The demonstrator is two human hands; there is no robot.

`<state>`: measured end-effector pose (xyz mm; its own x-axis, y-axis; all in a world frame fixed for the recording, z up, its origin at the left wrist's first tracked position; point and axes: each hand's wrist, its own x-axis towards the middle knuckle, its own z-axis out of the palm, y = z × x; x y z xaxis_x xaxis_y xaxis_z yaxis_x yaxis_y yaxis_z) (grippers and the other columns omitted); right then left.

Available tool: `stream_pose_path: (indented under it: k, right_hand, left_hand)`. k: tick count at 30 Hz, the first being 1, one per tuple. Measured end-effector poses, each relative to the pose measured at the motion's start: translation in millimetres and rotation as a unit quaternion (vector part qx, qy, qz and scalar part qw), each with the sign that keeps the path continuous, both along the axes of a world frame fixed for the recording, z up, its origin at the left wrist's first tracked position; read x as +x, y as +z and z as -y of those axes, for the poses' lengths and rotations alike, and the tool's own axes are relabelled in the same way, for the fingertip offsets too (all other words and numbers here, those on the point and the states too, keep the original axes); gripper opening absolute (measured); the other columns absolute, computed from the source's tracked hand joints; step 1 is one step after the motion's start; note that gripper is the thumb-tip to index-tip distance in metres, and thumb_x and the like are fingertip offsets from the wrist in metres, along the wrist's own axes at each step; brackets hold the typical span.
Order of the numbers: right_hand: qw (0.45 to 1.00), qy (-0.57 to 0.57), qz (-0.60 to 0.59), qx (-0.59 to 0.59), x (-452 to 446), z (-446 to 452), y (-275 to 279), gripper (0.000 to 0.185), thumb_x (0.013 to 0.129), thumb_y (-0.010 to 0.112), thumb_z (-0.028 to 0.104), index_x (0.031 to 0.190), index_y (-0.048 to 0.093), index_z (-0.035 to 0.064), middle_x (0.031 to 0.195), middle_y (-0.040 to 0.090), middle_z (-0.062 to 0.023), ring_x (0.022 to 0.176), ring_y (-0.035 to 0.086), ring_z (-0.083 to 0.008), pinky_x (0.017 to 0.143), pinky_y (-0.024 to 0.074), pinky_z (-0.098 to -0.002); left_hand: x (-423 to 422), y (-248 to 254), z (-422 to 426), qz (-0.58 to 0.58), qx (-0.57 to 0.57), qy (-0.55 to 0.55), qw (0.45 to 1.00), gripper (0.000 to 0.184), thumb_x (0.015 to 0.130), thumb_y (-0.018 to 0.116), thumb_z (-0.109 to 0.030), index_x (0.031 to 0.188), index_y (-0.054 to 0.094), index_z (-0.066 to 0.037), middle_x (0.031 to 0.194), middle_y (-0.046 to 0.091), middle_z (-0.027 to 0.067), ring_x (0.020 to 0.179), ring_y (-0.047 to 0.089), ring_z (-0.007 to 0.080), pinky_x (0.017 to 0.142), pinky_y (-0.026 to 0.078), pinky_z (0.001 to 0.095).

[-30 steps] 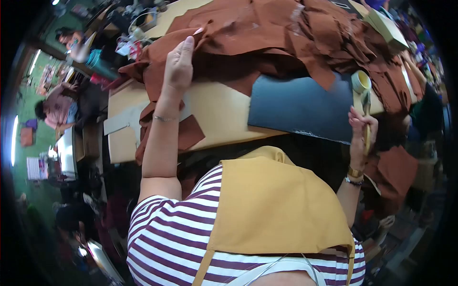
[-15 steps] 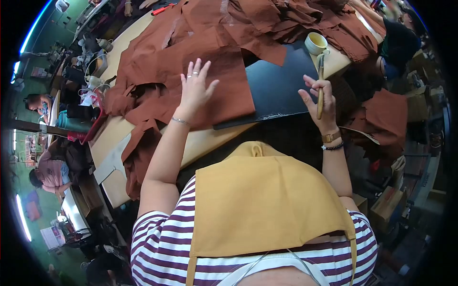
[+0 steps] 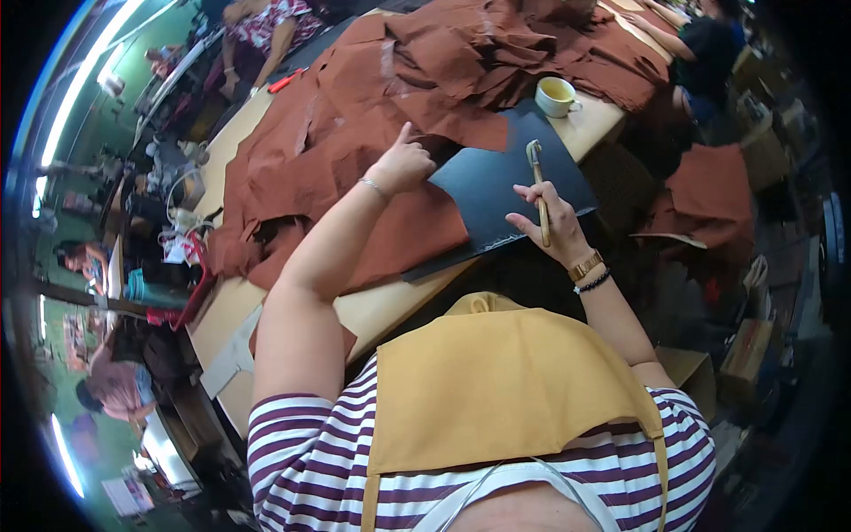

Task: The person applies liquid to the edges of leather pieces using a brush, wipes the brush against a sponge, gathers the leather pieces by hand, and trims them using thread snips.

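My left hand (image 3: 405, 166) is over the brown fabric pieces (image 3: 346, 186), its fingers curled at the fabric near the dark board; a raised edge of fabric shows beside it. Whether the fingers pinch the fabric is too small to tell. In my right hand (image 3: 553, 222) is a wooden-handled brush (image 3: 542, 197), bristle end up, above the dark board (image 3: 505, 182). Beyond it a white cup (image 3: 556, 97) with yellowish contents stands at the board's far corner. Brown fabric covers the left part of the board.
The pale tabletop (image 3: 372, 310) shows along the near edge, with a grey-white pattern piece (image 3: 232, 355) at the left. Red-handled tool (image 3: 285, 81) lies at the far left. Brown fabric (image 3: 709, 199) hangs at the right. A person in dark clothing (image 3: 709, 53) works at the far right.
My left hand has gone from spread above the fabric to curled farther forward and right. My right hand has shifted left with the brush. The camera view has turned.
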<state>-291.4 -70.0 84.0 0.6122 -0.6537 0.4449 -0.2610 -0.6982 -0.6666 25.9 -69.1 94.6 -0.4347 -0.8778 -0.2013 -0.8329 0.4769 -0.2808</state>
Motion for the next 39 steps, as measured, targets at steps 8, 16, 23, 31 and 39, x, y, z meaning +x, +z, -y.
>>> stream_pose_path:
  k: [8, 16, 23, 31, 39]
  right_hand:
    - [0.987, 0.021, 0.145, -0.06, 24, 5, 40, 0.068, 0.067, 0.087, 0.034, 0.105, 0.035, 0.0105, 0.11, 0.062, -0.0185, 0.103, 0.062, -0.0362, 0.085, 0.0511, -0.0393]
    - [0.982, -0.106, 0.15, -0.049, -78, 22, 96, 0.042, 0.08, 0.078, 0.017, 0.1, 0.042, 0.0086, 0.086, 0.057, -0.0033, 0.08, 0.059, -0.0117, 0.072, 0.0483, -0.0273]
    - [0.872, -0.307, -0.026, -0.381, -213, 42, 229, 0.023, 0.091, 0.065, 0.01, 0.096, 0.042, 0.0083, 0.091, 0.059, -0.0053, 0.088, 0.061, -0.0151, 0.075, 0.0488, -0.0267]
    - [0.865, -0.266, -0.121, -0.409, -144, 80, 295, 0.019, 0.086, 0.065, 0.002, 0.091, 0.048, 0.008, 0.081, 0.058, -0.0032, 0.071, 0.061, -0.016, 0.062, 0.0542, -0.0274]
    - [0.913, -0.063, -0.108, -0.389, -8, 149, 137, 0.023, 0.076, 0.068, 0.005, 0.093, 0.054, 0.0092, 0.062, 0.058, -0.0054, 0.058, 0.061, -0.0266, 0.051, 0.0474, -0.037]
  left_hand:
    - [-61, 145, -8, -0.281, -0.09, -0.098, 0.95, 0.018, 0.078, 0.063, -0.011, 0.096, 0.063, -0.009, 0.092, 0.066, 0.0092, 0.092, 0.064, 0.0299, 0.088, 0.048, 0.0414]
    - [-107, 234, -21, -0.353, -0.314, -0.14, 0.87, 0.019, 0.079, 0.062, -0.012, 0.098, 0.064, -0.013, 0.087, 0.068, 0.0092, 0.075, 0.067, 0.03, 0.066, 0.053, 0.038]
    - [-163, 210, -38, -0.48, -0.243, -0.156, 0.828, 0.018, 0.082, 0.065, -0.006, 0.1, 0.065, -0.005, 0.066, 0.057, 0.0069, 0.054, 0.051, 0.011, 0.053, 0.043, 0.0245]
    - [-206, 134, -53, -0.668, -0.02, -0.059, 0.741, 0.027, 0.082, 0.074, -0.023, 0.088, 0.058, -0.002, 0.067, 0.06, 0.0162, 0.056, 0.061, 0.0291, 0.054, 0.047, 0.0356]
    - [-135, 20, -109, -0.634, 0.031, 0.196, 0.748, 0.031, 0.083, 0.074, -0.02, 0.082, 0.052, 0.001, 0.064, 0.059, 0.0142, 0.054, 0.051, 0.0195, 0.055, 0.046, 0.0321]
